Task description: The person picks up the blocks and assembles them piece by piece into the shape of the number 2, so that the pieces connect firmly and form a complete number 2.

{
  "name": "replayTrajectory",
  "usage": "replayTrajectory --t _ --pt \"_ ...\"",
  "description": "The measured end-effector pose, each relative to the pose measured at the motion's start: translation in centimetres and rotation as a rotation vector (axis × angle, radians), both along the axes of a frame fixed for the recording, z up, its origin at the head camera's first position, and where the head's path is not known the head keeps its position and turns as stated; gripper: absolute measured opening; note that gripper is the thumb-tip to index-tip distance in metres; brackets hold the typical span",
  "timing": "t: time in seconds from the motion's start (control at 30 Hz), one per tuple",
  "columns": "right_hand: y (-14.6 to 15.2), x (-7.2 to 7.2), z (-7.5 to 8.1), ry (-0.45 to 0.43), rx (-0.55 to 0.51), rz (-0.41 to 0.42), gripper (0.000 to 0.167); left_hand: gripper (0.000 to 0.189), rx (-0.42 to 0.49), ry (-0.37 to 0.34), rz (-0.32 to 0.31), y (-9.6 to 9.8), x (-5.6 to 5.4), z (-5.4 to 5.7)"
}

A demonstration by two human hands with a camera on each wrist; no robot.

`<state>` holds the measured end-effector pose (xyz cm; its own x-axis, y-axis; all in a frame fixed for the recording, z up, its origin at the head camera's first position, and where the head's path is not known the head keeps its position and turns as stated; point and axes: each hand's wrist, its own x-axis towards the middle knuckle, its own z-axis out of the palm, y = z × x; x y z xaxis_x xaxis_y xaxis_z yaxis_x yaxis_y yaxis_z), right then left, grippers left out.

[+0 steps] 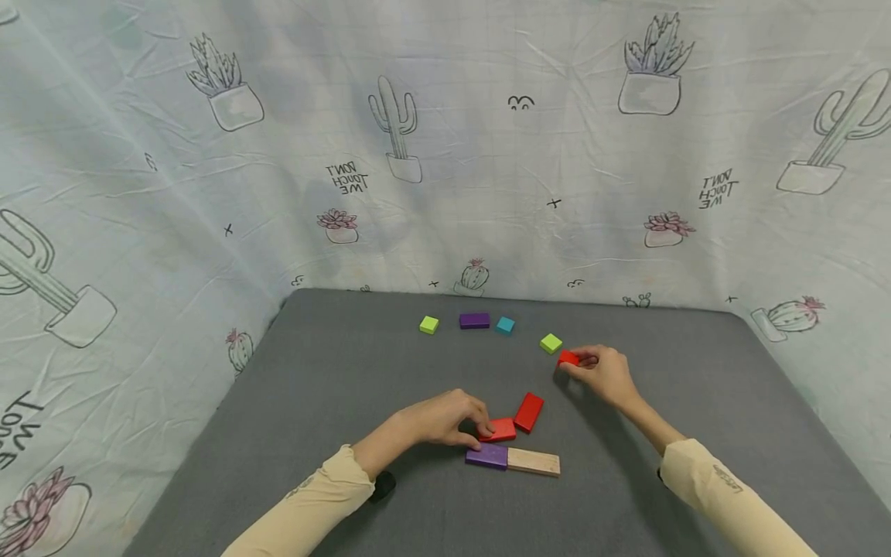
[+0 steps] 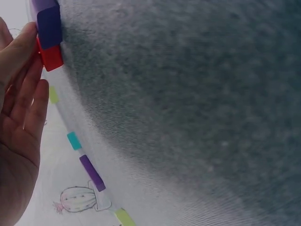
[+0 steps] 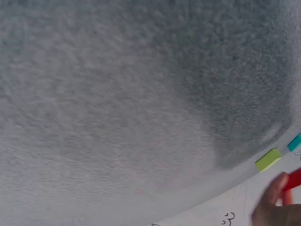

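My left hand (image 1: 445, 418) holds the left end of a red block (image 1: 503, 429) between fingers and thumb. The thumb tip lies at the edge of a purple block (image 1: 486, 456), which is directly in front of the red one. End to end with the purple block is a plain wooden block (image 1: 533, 462). A second red block (image 1: 529, 412) lies slantwise, its near end by the held block. Farther right, my right hand (image 1: 604, 375) pinches another red block (image 1: 568, 358); the right wrist view catches only part of this hand (image 3: 275, 212) and block (image 3: 294, 179).
Along the back of the grey tabletop (image 1: 334, 371) lie a lime cube (image 1: 428, 325), a purple block (image 1: 475, 321) and a teal cube (image 1: 505, 326). Another lime cube (image 1: 551, 343) sits just beyond the right hand. A cactus-print curtain (image 1: 473, 155) hangs behind and at the sides.
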<state>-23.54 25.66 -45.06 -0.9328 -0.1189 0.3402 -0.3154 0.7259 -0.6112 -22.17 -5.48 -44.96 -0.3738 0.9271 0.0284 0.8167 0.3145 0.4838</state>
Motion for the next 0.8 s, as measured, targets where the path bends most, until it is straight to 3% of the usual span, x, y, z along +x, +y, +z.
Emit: replayTrajectory --t 0.2,0.8 --pt "0.21 0.33 -0.11 0.034 -0.075 0.016 0.029 0.019 0.008 0.027 -0.01 -0.25 0.08 -0.27" --pt "-0.59 0.69 -0.48 0.036 -0.068 0.052 0.028 0.02 0.012 -0.002 -0.007 -0.22 0.06 -0.36"
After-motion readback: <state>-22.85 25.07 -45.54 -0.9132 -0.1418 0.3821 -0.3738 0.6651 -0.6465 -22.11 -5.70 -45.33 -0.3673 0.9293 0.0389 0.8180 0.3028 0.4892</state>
